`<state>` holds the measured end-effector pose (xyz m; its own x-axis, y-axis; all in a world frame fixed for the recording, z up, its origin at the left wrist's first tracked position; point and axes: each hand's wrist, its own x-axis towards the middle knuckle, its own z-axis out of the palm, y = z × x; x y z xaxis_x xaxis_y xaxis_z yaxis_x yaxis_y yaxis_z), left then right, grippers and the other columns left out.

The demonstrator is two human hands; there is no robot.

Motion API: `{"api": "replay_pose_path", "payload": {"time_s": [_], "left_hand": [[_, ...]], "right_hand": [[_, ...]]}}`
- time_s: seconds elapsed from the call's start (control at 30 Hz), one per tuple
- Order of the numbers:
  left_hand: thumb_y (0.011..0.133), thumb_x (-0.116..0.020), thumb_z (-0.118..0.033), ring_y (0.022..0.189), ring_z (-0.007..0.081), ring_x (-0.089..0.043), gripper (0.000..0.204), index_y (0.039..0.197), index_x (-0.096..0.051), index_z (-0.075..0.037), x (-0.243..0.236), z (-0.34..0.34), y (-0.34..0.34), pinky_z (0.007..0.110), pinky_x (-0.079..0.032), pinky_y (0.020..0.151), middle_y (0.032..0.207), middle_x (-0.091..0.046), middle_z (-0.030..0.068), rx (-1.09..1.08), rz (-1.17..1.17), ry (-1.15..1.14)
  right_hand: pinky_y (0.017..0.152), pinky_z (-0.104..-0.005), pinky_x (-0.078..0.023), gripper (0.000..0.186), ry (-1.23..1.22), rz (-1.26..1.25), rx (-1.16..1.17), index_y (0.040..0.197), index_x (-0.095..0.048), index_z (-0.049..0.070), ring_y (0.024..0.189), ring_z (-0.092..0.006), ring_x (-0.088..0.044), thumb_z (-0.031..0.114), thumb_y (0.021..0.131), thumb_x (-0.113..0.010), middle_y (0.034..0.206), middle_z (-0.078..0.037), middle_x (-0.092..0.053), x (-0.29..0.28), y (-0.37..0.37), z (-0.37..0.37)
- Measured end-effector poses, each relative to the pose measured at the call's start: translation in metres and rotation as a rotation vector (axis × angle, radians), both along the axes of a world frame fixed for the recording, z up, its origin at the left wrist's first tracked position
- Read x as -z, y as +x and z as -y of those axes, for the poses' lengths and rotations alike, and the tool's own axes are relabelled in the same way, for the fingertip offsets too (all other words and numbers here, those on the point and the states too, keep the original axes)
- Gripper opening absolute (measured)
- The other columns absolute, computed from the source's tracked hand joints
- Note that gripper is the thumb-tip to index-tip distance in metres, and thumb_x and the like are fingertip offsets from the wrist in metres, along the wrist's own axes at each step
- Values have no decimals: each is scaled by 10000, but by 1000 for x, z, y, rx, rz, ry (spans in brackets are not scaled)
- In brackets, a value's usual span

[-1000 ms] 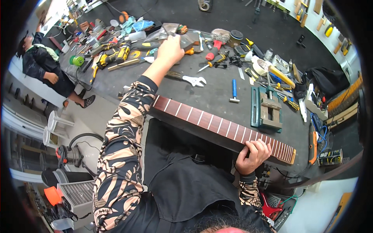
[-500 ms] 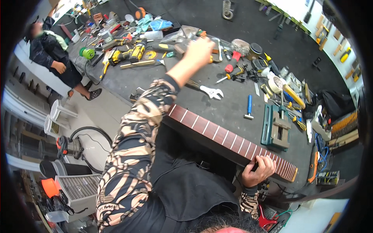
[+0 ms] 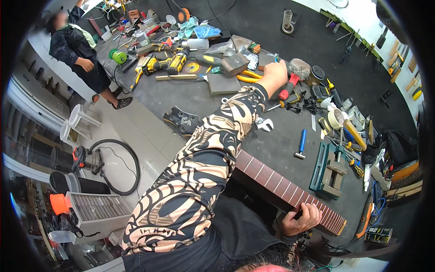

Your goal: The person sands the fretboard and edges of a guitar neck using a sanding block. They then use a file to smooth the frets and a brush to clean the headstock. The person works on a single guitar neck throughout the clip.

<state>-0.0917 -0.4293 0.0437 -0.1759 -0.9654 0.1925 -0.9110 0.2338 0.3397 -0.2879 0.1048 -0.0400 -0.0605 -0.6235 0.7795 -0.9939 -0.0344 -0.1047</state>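
A guitar neck with a reddish-brown fretboard and pale frets lies slanted along the near side of the bench. My right hand grips its near edge toward the narrow-fret end, fingers curled onto the fretboard. My left arm, in a patterned sleeve, stretches across the bench and covers the neck's other end. Among the tools at the back is my left hand, beside a red-handled tool; its fingertips point away and what they touch is hidden. Under the left forearm, an adjustable wrench is partly covered.
A green vise and a blue-handled razor-like tool lie right of the neck. Yellow drills, a grey block and a flat grey plate sit farther back. A person stands at the far left; a vacuum is on the floor.
My left hand has moved right across the tools, from near the grey block to beside the red-handled tool. My right hand stays on the neck. The whole view has shifted.
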Motion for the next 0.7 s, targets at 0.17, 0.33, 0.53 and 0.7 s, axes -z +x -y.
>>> {"api": "replay_pose_path", "payload": {"time_s": [0.17,0.33,0.53,0.7], "left_hand": [[1007,-647,-179,1286,478,-770,474,1447,-634,-3,-54,-29,17,573,-610,1078,1305,-805,309,42,-136,28],[1052,-592,-268,1267,452,-764,440,1373,-751,-12,-68,-81,102,522,-583,1100,1321,-809,274,120,-320,-59],[1163,-648,-256,731,50,-482,359,1416,-700,-7,-93,-197,244,265,-399,645,962,-646,-9,137,-1051,24],[1158,-693,-168,731,92,-614,355,1467,-614,-12,-82,-292,266,248,-500,655,984,-705,26,172,-1527,224]], "right_hand": [[1266,-638,-437,284,5,-1,0,1230,-722,122,1294,-338,-700,61,953,-714,1257,-94,-720,0,-1,-1],[1260,-631,-427,296,23,-6,-29,1250,-714,115,1295,-344,-689,67,958,-721,1271,-98,-706,-3,1,-1],[1303,-657,-345,300,46,254,-255,1250,-679,85,1337,-402,-632,83,953,-719,1274,-130,-654,-48,21,-3],[1222,-545,-466,312,394,424,-670,1211,-716,11,1321,-425,-639,-63,910,-677,1308,-184,-666,-149,74,84]]}}
